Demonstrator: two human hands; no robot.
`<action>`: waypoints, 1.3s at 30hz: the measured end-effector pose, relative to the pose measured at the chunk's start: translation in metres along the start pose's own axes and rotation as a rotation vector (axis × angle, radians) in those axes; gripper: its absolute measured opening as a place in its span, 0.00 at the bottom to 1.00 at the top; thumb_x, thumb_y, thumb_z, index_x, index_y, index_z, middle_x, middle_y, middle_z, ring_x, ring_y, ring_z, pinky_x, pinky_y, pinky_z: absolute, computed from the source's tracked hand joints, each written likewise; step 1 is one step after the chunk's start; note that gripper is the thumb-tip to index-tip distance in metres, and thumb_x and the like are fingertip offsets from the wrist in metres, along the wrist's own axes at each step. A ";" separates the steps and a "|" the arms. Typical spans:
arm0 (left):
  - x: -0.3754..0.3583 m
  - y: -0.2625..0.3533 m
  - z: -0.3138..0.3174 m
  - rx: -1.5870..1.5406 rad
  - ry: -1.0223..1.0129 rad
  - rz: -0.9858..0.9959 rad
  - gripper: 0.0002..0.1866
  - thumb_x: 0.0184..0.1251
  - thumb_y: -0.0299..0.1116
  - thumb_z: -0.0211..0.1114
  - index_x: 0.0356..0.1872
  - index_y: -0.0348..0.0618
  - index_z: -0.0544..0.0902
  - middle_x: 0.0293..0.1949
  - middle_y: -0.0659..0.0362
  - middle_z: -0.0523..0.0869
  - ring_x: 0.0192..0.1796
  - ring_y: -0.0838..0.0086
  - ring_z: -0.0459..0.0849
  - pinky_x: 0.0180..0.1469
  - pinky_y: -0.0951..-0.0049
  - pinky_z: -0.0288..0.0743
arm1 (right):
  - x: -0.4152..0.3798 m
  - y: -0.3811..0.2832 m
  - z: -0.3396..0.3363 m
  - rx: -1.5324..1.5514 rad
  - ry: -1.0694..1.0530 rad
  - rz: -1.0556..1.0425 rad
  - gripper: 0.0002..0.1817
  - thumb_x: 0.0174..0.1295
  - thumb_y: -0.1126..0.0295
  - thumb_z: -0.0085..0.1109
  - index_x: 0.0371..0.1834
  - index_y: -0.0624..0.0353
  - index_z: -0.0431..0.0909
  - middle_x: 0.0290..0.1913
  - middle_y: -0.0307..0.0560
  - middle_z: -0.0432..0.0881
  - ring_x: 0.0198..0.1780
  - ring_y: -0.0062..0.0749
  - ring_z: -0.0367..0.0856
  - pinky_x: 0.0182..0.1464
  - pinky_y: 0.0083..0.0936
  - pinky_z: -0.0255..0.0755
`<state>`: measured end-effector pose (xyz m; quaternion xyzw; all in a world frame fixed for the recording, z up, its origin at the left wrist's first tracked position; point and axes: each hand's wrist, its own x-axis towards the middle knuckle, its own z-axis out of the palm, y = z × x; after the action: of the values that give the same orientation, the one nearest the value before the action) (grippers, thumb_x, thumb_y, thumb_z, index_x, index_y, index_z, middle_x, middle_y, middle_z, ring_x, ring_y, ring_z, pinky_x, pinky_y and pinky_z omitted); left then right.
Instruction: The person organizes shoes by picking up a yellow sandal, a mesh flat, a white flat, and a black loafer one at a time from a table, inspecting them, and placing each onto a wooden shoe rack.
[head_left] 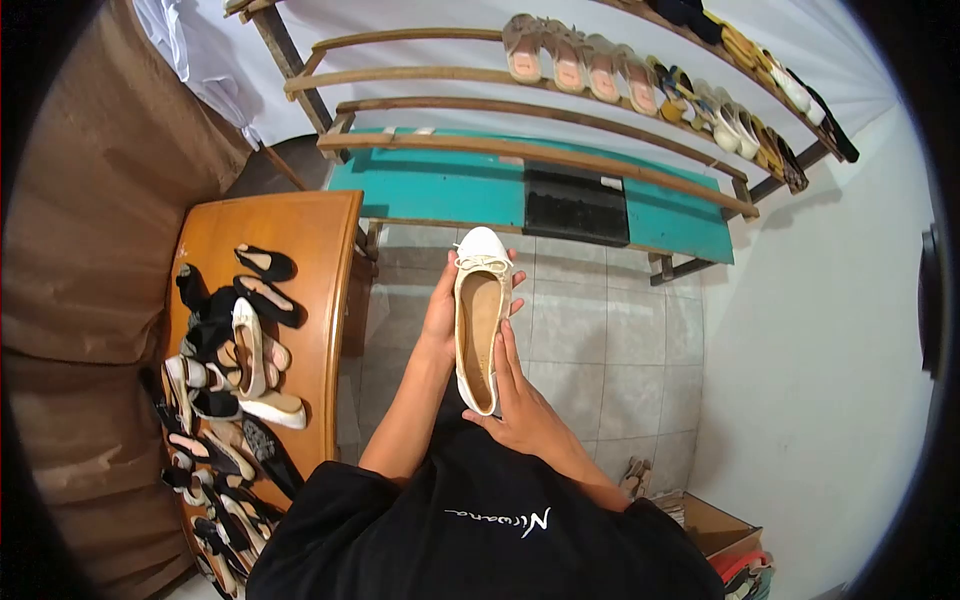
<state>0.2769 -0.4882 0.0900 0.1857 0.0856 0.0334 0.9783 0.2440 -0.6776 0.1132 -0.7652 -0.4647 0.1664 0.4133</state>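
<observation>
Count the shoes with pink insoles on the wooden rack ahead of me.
4, side by side on the rack: the leftmost shoe, the second shoe, the third shoe and the fourth shoe, counting rightward. More may be hidden farther right.

Held shoe point(482, 330): white outside, tan inside
Shirt point(400, 540): black, white lettering
Surface point(325, 300): orange-brown
Lower board point(440, 190): turquoise
Panel point(577, 210): black
Rack rails point(430, 145): brown
Floor point(570, 320): grey, grid of tile lines
Curtain point(80, 250): brown
Wall point(800, 350): pale grey
</observation>
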 end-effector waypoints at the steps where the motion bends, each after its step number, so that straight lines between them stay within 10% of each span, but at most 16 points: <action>1: 0.013 0.015 -0.001 0.000 -0.006 0.001 0.36 0.84 0.64 0.42 0.78 0.48 0.66 0.70 0.49 0.78 0.67 0.53 0.81 0.61 0.46 0.86 | 0.019 0.000 -0.002 -0.005 0.003 -0.002 0.64 0.61 0.60 0.76 0.85 0.73 0.34 0.86 0.74 0.31 0.85 0.71 0.46 0.81 0.48 0.58; 13: 0.139 0.150 -0.019 0.209 0.180 0.060 0.27 0.88 0.51 0.48 0.69 0.39 0.76 0.60 0.52 0.85 0.57 0.64 0.87 0.60 0.62 0.83 | 0.191 0.025 -0.014 0.099 0.084 -0.001 0.66 0.60 0.64 0.77 0.87 0.65 0.30 0.87 0.69 0.28 0.87 0.66 0.39 0.83 0.47 0.54; 29: 0.417 0.280 0.024 1.011 0.136 0.308 0.20 0.82 0.32 0.57 0.68 0.36 0.79 0.52 0.57 0.88 0.48 0.74 0.85 0.51 0.71 0.80 | 0.385 0.124 -0.127 -0.060 0.437 -0.036 0.48 0.61 0.77 0.71 0.84 0.66 0.54 0.84 0.64 0.56 0.82 0.60 0.60 0.80 0.44 0.63; 35: 0.507 0.321 0.006 1.445 0.191 0.261 0.19 0.80 0.34 0.59 0.65 0.35 0.82 0.56 0.53 0.88 0.53 0.71 0.85 0.58 0.69 0.78 | 0.456 0.163 -0.141 -0.146 0.480 -0.061 0.45 0.61 0.78 0.70 0.81 0.69 0.57 0.80 0.69 0.61 0.82 0.63 0.58 0.82 0.46 0.59; 37: 0.519 0.318 0.008 1.574 0.102 0.703 0.21 0.80 0.38 0.60 0.66 0.38 0.82 0.62 0.50 0.86 0.63 0.61 0.83 0.66 0.62 0.74 | 0.470 0.168 -0.144 -0.201 0.485 -0.056 0.45 0.61 0.78 0.70 0.81 0.71 0.56 0.80 0.72 0.60 0.81 0.65 0.59 0.81 0.47 0.59; 39: 0.531 0.324 -0.003 1.694 0.046 0.738 0.25 0.80 0.43 0.61 0.70 0.43 0.79 0.70 0.49 0.80 0.73 0.54 0.75 0.75 0.56 0.65 | 0.478 0.172 -0.147 -0.175 0.474 -0.042 0.45 0.61 0.78 0.69 0.81 0.72 0.55 0.80 0.73 0.60 0.81 0.65 0.60 0.81 0.47 0.59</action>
<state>0.7870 -0.1342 0.1245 0.8540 0.0365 0.2729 0.4415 0.6811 -0.3812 0.1284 -0.8059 -0.3831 -0.0671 0.4464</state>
